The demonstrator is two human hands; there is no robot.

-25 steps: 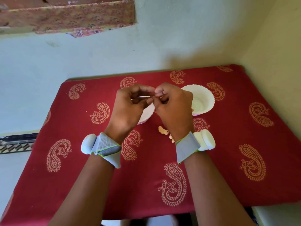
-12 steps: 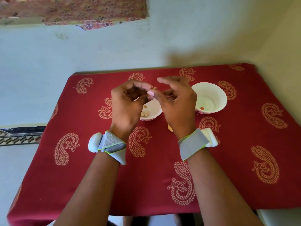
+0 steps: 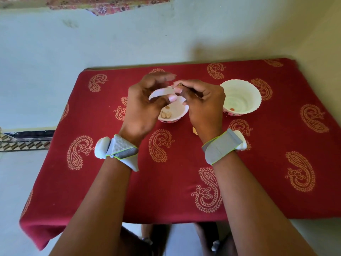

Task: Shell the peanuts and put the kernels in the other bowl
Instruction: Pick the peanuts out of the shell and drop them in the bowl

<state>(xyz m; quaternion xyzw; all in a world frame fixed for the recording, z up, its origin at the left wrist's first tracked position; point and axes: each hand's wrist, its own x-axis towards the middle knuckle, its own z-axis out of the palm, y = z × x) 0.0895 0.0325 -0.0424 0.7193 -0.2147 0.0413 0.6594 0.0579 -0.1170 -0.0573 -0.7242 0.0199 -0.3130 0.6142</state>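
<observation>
A white bowl (image 3: 181,112) with a few unshelled peanuts (image 3: 166,114) stands mid-table, partly hidden by my hands. To its right stands a second white bowl (image 3: 255,97) holding one reddish kernel (image 3: 232,109). My right hand (image 3: 203,106) hovers over the first bowl, and its fingertips pinch a peanut (image 3: 181,84) that barely shows. My left hand (image 3: 144,102) is beside it, fingers loosely curved and spread, thumb out, with nothing visible in it.
A red cloth with paisley print (image 3: 184,163) covers the table, which sits in a wall corner. A pale shell piece (image 3: 194,130) lies on the cloth behind my right wrist. Both wrists wear grey bands.
My hands were pinching the peanut together; now the left fingers have spread away from it and the right hand alone keeps it. The view has tilted so more of the table shows.
</observation>
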